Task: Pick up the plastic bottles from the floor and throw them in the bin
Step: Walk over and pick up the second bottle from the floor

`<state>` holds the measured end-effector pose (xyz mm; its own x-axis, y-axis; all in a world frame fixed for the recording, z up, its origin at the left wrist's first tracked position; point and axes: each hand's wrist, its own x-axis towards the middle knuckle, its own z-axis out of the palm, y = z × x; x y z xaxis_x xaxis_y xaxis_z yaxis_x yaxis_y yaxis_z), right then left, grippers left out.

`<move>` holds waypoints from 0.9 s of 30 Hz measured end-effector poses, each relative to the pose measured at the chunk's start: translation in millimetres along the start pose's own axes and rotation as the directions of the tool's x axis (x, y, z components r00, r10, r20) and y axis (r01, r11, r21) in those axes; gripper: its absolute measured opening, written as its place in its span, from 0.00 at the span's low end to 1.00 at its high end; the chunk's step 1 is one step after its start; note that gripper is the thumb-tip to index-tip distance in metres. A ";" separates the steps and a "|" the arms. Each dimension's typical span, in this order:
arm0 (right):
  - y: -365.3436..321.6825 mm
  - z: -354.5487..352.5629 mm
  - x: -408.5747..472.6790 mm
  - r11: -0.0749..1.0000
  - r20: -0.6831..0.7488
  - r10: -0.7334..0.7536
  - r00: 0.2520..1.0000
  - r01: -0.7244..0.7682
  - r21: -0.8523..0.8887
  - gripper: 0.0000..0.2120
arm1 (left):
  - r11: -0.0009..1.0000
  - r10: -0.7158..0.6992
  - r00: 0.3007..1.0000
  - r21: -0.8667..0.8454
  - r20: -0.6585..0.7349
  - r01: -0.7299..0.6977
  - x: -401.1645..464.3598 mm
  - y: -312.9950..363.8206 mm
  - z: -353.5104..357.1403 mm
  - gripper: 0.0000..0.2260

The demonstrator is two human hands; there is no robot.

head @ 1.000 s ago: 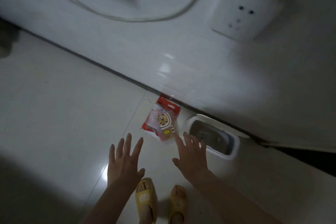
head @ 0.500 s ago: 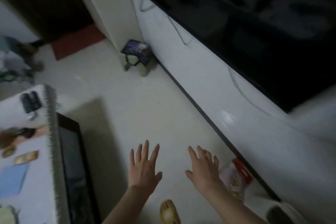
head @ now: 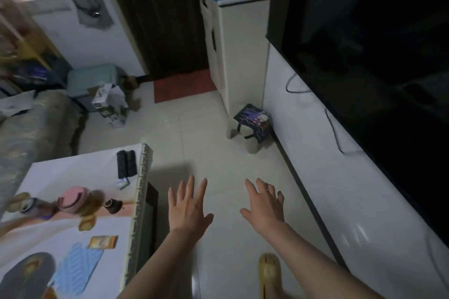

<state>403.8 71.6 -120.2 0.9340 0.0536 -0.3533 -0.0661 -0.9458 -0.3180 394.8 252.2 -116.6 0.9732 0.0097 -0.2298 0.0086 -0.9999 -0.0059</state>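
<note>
My left hand (head: 188, 206) and my right hand (head: 264, 204) are held out in front of me over the pale tiled floor (head: 201, 138), palms down, fingers spread, holding nothing. No plastic bottle shows clearly on the floor in this view. A teal lidded bin-like container (head: 92, 80) stands at the far left by the wall, with a crumpled carton and paper (head: 110, 102) in front of it.
A low white table (head: 73, 213) with remotes, cups and packets is at my left. A white TV cabinet (head: 340, 177) with a dark screen runs along the right. A small stool with a dark patterned cover (head: 254, 126) sits in the far corner. My yellow slipper (head: 268, 272) is below.
The view has swung up from the floor by the wall, with its red packet and white bin, to the room ahead. Both hands stay open and spread.
</note>
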 end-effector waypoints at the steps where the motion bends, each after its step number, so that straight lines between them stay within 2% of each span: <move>1: -6.7 -8.8 21.5 1.000 0.000 -0.029 1.000 0.029 -0.010 0.34 | 0.999 -0.031 1.000 -0.009 -0.001 0.031 17.6 -5.0 -5.1 0.40; 8: -65.2 -71.9 171.1 0.958 0.039 -0.253 0.967 0.256 -0.125 0.35 | 0.954 -0.268 0.963 -0.141 -0.004 0.265 133.4 -37.6 -43.3 0.40; 15: -159.3 -100.1 297.3 0.878 0.110 -0.427 0.898 0.441 -0.186 0.35 | 0.853 -0.491 0.871 -0.205 -0.001 0.481 219.5 -112.9 -67.4 0.41; 23: -271.7 -113.0 437.5 0.837 0.146 -0.495 0.856 0.515 -0.183 0.35 | 0.794 -0.566 0.821 -0.215 0.081 0.569 336.7 -219.4 -84.6 0.41; 27: -318.1 -118.6 509.6 0.812 0.200 -0.511 0.836 0.546 -0.208 0.36 | 0.737 -0.631 0.770 -0.235 0.096 0.633 395.6 -263.9 -93.5 0.41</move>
<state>942.5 361.8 -94.7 0.7445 0.5920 -0.3086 0.5292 -0.8051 -0.2678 799.1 519.6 -115.0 0.7219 0.6384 -0.2671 0.6767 -0.7320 0.0791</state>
